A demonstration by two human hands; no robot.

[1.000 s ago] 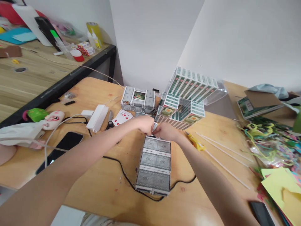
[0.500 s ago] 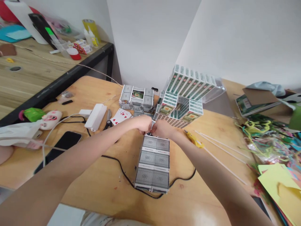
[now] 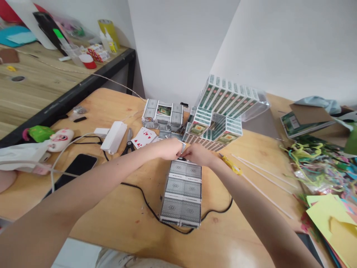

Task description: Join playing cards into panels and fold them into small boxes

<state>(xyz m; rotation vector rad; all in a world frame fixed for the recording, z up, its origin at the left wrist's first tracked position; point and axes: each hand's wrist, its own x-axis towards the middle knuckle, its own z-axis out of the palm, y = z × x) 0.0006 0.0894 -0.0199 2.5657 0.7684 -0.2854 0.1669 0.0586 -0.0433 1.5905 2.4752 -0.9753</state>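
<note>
At the far end of a long block covered in grey-patterned playing cards (image 3: 182, 193), my two hands meet with their fingers closed. My left hand (image 3: 173, 149) and my right hand (image 3: 197, 153) pinch a thin pale card-like piece (image 3: 183, 147), mostly hidden by the fingers. Just beyond stands a structure of green-and-white card boxes (image 3: 223, 96). To its left is a smaller card-covered box (image 3: 163, 114) with an opening in its top. Loose playing cards (image 3: 143, 137), hearts up, lie left of my hands, beside dark-handled scissors (image 3: 128, 146).
A black cable (image 3: 142, 195) runs around the block's near end. On the left are a white power adapter (image 3: 114, 137) and a phone (image 3: 83, 164). A yellow glue gun or cutter (image 3: 231, 165), thin white sticks (image 3: 262, 171), coloured papers (image 3: 329, 219) and tangled craft strands (image 3: 315, 160) lie right.
My hands have shifted slightly right, and the right fingers have changed their pinch, with a small gap now between the hands. The card-covered block stays in place.
</note>
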